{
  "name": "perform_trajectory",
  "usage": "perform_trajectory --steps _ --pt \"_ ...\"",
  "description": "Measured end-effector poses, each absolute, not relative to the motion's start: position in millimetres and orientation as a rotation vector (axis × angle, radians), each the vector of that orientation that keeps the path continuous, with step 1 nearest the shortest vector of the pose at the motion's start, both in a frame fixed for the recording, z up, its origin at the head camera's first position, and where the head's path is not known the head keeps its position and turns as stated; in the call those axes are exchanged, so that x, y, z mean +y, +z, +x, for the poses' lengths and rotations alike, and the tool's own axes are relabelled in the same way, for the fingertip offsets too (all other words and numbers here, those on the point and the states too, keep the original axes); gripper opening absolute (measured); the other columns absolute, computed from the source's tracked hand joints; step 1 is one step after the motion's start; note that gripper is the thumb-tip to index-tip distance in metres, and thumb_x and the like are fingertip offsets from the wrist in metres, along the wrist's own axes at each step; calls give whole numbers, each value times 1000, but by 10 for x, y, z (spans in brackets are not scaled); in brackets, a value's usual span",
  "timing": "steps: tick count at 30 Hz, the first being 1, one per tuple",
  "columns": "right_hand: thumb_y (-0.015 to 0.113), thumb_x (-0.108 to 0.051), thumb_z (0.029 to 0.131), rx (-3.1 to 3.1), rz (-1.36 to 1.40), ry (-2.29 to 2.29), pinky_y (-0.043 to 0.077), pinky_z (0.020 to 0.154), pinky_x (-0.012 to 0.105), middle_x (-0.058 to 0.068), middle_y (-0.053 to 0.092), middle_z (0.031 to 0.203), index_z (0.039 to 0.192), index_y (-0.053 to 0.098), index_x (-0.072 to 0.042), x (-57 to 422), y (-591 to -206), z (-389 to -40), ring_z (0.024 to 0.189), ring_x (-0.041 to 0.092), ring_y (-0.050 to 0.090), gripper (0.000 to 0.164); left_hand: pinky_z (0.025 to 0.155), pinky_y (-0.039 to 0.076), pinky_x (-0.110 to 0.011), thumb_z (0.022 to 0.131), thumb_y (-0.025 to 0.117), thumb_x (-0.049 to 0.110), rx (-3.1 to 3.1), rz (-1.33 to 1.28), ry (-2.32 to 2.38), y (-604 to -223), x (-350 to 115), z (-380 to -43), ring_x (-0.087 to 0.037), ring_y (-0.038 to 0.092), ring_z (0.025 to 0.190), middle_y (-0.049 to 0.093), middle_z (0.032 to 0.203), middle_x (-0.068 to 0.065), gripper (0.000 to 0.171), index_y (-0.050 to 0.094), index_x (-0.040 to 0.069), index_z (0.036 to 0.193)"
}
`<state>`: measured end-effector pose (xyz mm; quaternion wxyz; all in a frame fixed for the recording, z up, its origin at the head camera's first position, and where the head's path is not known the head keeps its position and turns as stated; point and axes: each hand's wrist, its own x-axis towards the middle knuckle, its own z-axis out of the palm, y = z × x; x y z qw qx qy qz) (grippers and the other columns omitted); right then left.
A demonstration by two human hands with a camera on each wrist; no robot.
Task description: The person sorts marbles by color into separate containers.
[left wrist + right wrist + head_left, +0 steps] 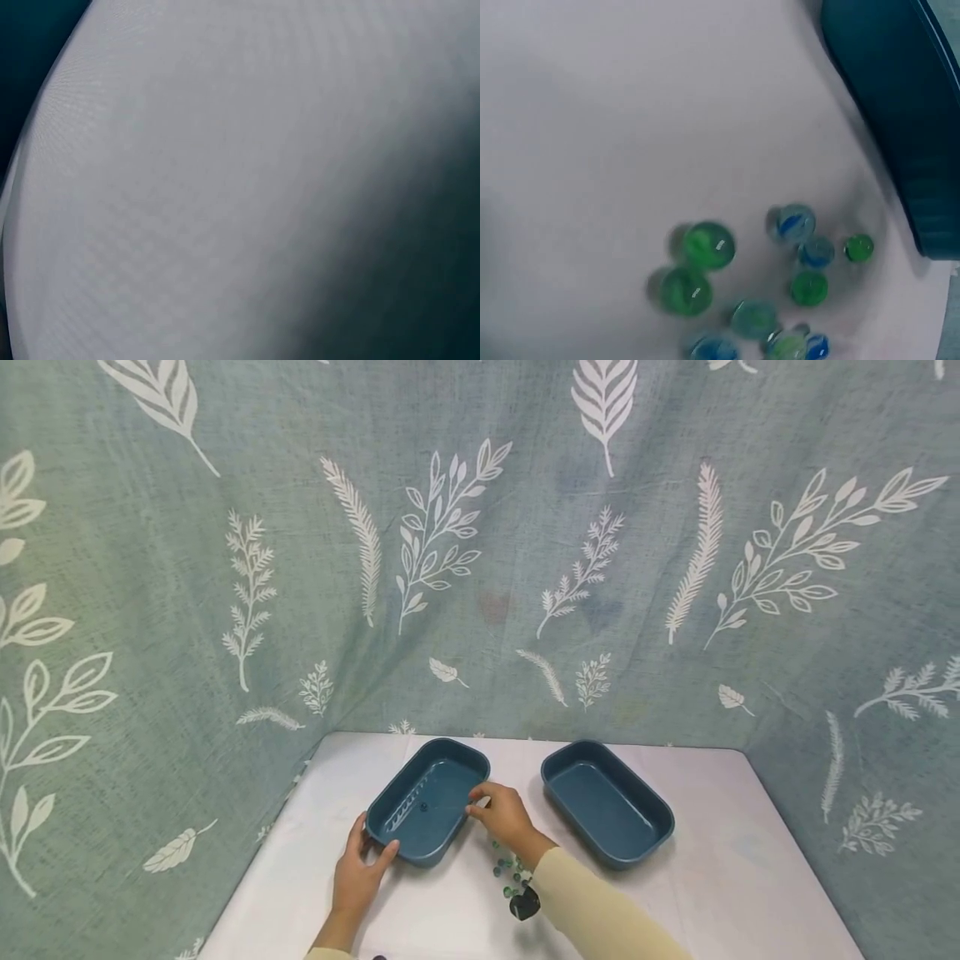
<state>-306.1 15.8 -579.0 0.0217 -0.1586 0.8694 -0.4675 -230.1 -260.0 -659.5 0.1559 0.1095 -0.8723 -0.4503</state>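
Note:
My left hand (357, 878) holds the near left corner of a dark blue rectangular tray (428, 858), thumb at the near rim and fingers along the side. Over that tray's right rim is my right hand (501, 812), its fingertips brought close together; whether something sits between them is too small to tell. One small dark marble (423, 807) lies on the tray's floor. Several green and blue glass marbles (510, 864) lie on the table below the right forearm. The right wrist view shows green marbles (709, 245) and blue-streaked clear marbles (795, 223) close up.
A second dark blue tray (617, 860) stands to the right on the white-covered table (720, 860). Beside the right sleeve is a black rounded object (524, 903). Green leaf-patterned cloth (465, 677) walls the back and sides. The left wrist view is mostly blurred white cloth.

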Motion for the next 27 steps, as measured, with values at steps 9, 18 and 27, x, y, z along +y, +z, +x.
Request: perform_trajectory --steps 9,18,27 --pt "73 -21 89 2709 -567 -1382 50 58 25 -12 65 98 108 70 -12 337 -5879 -2910 72 6 55 21 110 27 -54 81 70 60 -2477 302 -1289 -6570 -2631 -2305 -35 42 133 42 148 -16 97 22 22 155" --pt "74 -20 88 2822 -560 -1365 48 58 24 -10 66 94 104 71 -11 630 -6086 -2719 68 4 54 19 111 25 -54 82 70 58 -2498 332 -1307 -6537 -2612 -2266 -35 41 134 41 149 -16 96 21 21 156" --pt "72 -18 89 2808 -362 -1464 47 63 27 -9 64 94 103 71 -11 908 -6106 -2519 74 10 53 15 110 28 -54 84 73 49 -2477 306 -1297 -6569 -2565 -2273 -35 41 134 39 151 -14 92 22 21 155"
